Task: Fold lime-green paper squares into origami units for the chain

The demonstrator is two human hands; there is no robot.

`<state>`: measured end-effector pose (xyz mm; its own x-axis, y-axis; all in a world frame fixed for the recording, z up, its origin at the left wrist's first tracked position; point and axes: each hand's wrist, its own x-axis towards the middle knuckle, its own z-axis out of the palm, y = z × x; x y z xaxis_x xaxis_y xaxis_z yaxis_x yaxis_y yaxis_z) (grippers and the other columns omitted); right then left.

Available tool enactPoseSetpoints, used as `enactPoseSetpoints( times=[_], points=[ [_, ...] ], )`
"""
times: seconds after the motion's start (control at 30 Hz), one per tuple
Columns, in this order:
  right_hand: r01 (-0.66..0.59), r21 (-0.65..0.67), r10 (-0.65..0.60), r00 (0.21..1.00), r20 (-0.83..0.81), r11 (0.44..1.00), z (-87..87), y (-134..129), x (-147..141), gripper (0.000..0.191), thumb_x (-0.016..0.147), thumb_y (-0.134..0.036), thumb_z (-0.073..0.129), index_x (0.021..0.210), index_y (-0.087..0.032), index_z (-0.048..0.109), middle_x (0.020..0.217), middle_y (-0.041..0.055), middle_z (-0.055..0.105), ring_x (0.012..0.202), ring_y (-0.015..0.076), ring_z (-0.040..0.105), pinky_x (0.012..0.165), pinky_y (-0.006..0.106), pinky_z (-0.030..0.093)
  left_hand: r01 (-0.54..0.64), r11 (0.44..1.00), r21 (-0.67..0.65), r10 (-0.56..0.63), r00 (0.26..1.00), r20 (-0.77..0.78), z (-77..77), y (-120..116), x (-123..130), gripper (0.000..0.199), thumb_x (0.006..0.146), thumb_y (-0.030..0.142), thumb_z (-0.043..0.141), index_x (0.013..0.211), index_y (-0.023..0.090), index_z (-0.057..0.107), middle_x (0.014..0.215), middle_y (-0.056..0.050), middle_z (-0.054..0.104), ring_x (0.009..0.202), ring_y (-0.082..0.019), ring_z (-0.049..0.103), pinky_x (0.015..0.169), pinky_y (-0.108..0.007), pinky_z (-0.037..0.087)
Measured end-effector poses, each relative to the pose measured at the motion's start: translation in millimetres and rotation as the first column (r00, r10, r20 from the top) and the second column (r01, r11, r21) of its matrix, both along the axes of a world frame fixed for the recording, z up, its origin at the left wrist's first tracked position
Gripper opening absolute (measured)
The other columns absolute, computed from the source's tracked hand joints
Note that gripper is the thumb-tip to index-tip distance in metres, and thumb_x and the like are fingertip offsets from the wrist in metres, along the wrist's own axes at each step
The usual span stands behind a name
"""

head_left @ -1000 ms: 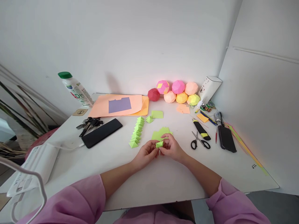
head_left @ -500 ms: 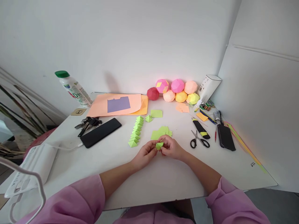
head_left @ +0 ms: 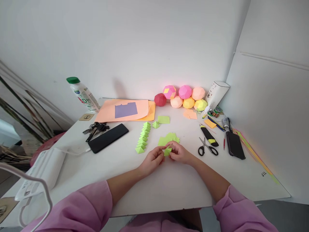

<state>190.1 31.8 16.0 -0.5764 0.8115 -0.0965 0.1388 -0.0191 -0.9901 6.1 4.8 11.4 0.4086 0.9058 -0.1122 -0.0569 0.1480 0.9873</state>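
Between my two hands is a small folded piece of green paper (head_left: 167, 151), creased into facets. My left hand (head_left: 152, 160) pinches its left side, thumb and fingers closed. On the right edge, the fingertips of my right hand (head_left: 180, 152) are closed on the same piece. Just beyond my hands lie flat green paper pieces (head_left: 166, 139), partly overlapping. To the left runs a row of folded green paper pyramids (head_left: 143, 138), set closely one behind another. One separate green pyramid (head_left: 155, 124) sits by a green paper rectangle (head_left: 163, 119).
Scissors (head_left: 207, 147), a utility knife (head_left: 209, 135) and a phone (head_left: 235, 145) lie right. Several faceted paper balls (head_left: 185, 92) are stacked at the wall. Left are a black power bank (head_left: 108, 138), keys (head_left: 96, 129), a bottle (head_left: 84, 95) and orange paper sheets (head_left: 106, 109).
The view has shifted slightly, so everything appears a little further right and lower. My fingers have moved a little around the folded green paper, which now shows at a different angle.
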Motion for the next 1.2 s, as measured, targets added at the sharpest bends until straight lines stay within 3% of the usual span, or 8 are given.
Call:
enactPoseSetpoints(
  times=[0.13, 0.23, 0.3, 0.4, 0.5, 0.57, 0.7, 1.2],
  points=[
    [0.037, -0.048, -0.035, 0.999, 0.039, 0.998, -3.9, 6.1, 5.6, 0.032, 0.070, -0.009, 0.047, 0.101, -0.018, 0.048, 0.059, -0.0062, 0.051, 0.052, 0.0086, 0.053, 0.052, 0.022, 0.043, -0.097, 0.992, -0.080, 0.093, 0.994, -0.056, 15.3, 8.0, -4.2, 0.031, 0.074, 0.027, 0.052, 0.103, 0.015, 0.049, 0.075, -0.002, 0.058, 0.064, -0.014, 0.056, 0.063, -0.029, 0.047],
    [0.039, -0.091, -0.036, 0.999, 0.032, 0.995, -4.3, 7.7, 6.7, 0.030, 0.070, -0.010, 0.048, 0.099, -0.017, 0.049, 0.060, -0.0049, 0.055, 0.051, 0.0084, 0.052, 0.053, 0.023, 0.045, -0.103, 0.991, 0.080, 0.124, 0.932, -0.340, 28.9, 23.6, -30.0, 0.031, 0.072, 0.034, 0.054, 0.096, 0.015, 0.057, 0.087, -0.009, 0.062, 0.077, -0.020, 0.060, 0.070, -0.035, 0.049],
    [0.048, -0.111, -0.045, 0.998, 0.035, 0.993, -3.1, 7.5, 6.3, 0.029, 0.070, -0.012, 0.050, 0.099, -0.017, 0.050, 0.060, -0.0048, 0.055, 0.051, 0.0083, 0.053, 0.053, 0.023, 0.046, -0.101, 0.925, 0.366, 0.296, 0.795, -0.530, 33.7, 39.3, -61.8, 0.032, 0.074, 0.037, 0.051, 0.095, 0.016, 0.059, 0.096, -0.012, 0.062, 0.087, -0.024, 0.060, 0.078, -0.039, 0.047],
    [0.072, -0.113, -0.068, 0.997, 0.038, 0.991, -1.1, 6.9, 4.8, 0.029, 0.070, -0.014, 0.053, 0.099, -0.017, 0.051, 0.060, -0.0052, 0.054, 0.050, 0.0082, 0.053, 0.052, 0.023, 0.046, 0.049, 0.735, 0.676, 0.582, 0.466, -0.666, 26.7, 65.7, -121.1, 0.041, 0.074, 0.040, 0.051, 0.106, 0.016, 0.058, 0.122, -0.015, 0.052, 0.118, -0.033, 0.042, 0.100, -0.047, 0.031],
    [0.076, -0.108, -0.073, 0.997, 0.039, 0.991, -0.8, 6.9, 3.5, 0.029, 0.070, -0.014, 0.054, 0.099, -0.017, 0.051, 0.059, -0.0052, 0.055, 0.050, 0.0083, 0.053, 0.052, 0.023, 0.046, 0.127, 0.798, 0.590, 0.552, 0.238, -0.799, 6.3, 84.7, -170.8, 0.056, 0.074, 0.045, 0.047, 0.122, 0.015, 0.050, 0.136, -0.016, 0.040, 0.127, -0.036, 0.031, 0.101, -0.050, 0.028],
    [0.073, -0.110, -0.068, 0.997, 0.045, 0.991, -1.0, 7.0, 3.0, 0.029, 0.070, -0.014, 0.054, 0.099, -0.016, 0.051, 0.059, -0.0050, 0.055, 0.050, 0.0083, 0.052, 0.052, 0.023, 0.046, 0.148, 0.856, 0.496, 0.463, 0.210, -0.861, -7.0, 90.5, -190.1, 0.057, 0.079, 0.045, 0.040, 0.126, 0.014, 0.047, 0.139, -0.015, 0.037, 0.126, -0.033, 0.035, 0.102, -0.047, 0.027],
    [0.085, -0.117, -0.078, 0.995, 0.065, 0.990, 0.3, 6.2, 3.5, 0.030, 0.070, -0.013, 0.053, 0.100, -0.016, 0.051, 0.060, -0.0048, 0.055, 0.050, 0.0081, 0.053, 0.053, 0.024, 0.046, 0.222, 0.862, 0.456, 0.412, 0.216, -0.885, -18.6, 90.0, -203.5, 0.060, 0.079, 0.041, 0.038, 0.131, 0.011, 0.042, 0.144, -0.016, 0.030, 0.129, -0.033, 0.031, 0.104, -0.046, 0.026],
    [0.104, -0.170, -0.086, 0.990, 0.110, 0.980, 7.9, 3.4, 4.2, 0.028, 0.072, -0.015, 0.055, 0.100, -0.018, 0.052, 0.061, -0.0047, 0.054, 0.052, 0.0081, 0.053, 0.056, 0.024, 0.048, 0.290, 0.833, 0.471, 0.405, 0.260, -0.877, -3.4, 80.2, -200.8, 0.064, 0.078, 0.031, 0.039, 0.136, 0.007, 0.028, 0.143, -0.019, 0.029, 0.130, -0.032, 0.030, 0.102, -0.046, 0.029]
  ],
)
